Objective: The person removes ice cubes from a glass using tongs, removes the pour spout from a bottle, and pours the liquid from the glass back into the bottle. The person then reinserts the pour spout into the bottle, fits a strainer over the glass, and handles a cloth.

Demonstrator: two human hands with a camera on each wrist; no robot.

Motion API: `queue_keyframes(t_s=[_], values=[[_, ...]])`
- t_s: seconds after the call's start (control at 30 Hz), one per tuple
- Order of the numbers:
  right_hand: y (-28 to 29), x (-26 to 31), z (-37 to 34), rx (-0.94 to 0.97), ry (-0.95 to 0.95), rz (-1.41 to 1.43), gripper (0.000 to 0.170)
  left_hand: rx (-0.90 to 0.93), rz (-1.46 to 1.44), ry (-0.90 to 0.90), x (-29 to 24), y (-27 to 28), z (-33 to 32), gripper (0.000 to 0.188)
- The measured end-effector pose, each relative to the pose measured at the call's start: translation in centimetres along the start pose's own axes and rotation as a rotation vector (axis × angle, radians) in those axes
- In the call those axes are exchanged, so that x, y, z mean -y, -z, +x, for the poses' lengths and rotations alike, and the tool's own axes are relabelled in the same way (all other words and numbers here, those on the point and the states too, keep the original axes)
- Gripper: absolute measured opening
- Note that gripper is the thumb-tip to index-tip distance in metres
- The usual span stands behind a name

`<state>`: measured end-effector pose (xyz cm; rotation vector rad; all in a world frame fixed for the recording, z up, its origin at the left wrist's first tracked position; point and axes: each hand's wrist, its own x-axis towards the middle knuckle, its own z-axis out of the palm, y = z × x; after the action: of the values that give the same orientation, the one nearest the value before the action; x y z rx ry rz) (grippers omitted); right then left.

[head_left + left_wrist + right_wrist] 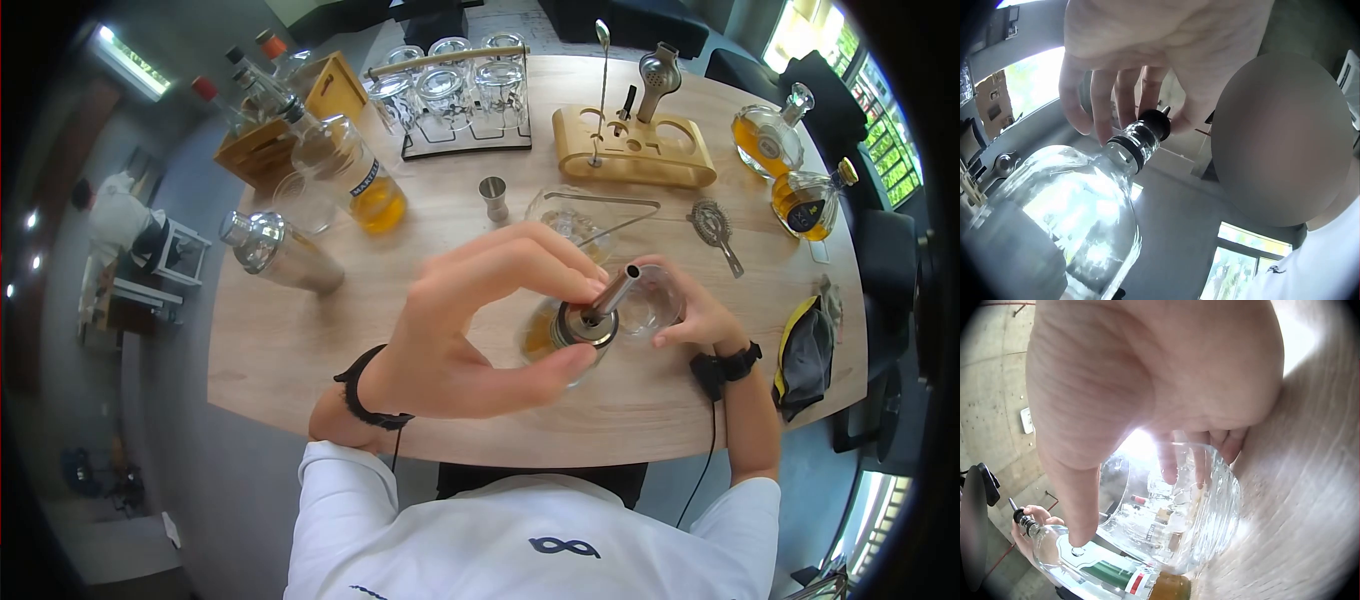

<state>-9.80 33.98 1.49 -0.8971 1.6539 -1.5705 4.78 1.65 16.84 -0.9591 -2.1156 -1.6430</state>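
My left hand (470, 320) pinches the top of a clear bottle between thumb and fingers, around its metal pour spout (618, 290). The bottle (537, 332) stands upright with amber liquid low inside; its green and white label (1107, 565) shows in the right wrist view. In the left wrist view the black collar of the spout (1155, 125) sits between thumb and fingertips. My right hand (705, 312) curls round a clear ribbed glass (650, 300) just right of the bottle. Fingers show behind the glass wall in the right wrist view.
Ahead stand a jigger (493, 198) and a glass bowl with tongs (575, 225). A shaker (285, 255) and a large bottle (355, 180) are left. Farther back are a glass rack (465, 150) and wooden tool stand (640, 165). Right lie a strainer (713, 230) and pouch (805, 360).
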Motion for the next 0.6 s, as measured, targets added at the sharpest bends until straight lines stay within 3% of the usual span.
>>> queue_keyframes(t_s=[0.23,0.43,0.5,0.6], values=[[-0.2,-0.1,0.0,-0.006,0.008,0.003,0.104,-0.046,-0.043,0.004,1.0,-1.1,-0.1,0.026],[0.2,-0.5,0.2,0.014,0.013,-0.003,0.106,-0.138,-0.315,-0.058,3.2,-3.6,-0.8,0.029],[0.2,-0.8,0.3,0.015,0.031,0.004,0.106,0.000,-0.300,-0.074,3.0,-3.3,-0.5,0.031],[0.2,-0.6,0.2,0.013,0.008,-0.003,0.107,-0.026,-0.293,-0.085,3.2,-3.6,-0.5,0.031]])
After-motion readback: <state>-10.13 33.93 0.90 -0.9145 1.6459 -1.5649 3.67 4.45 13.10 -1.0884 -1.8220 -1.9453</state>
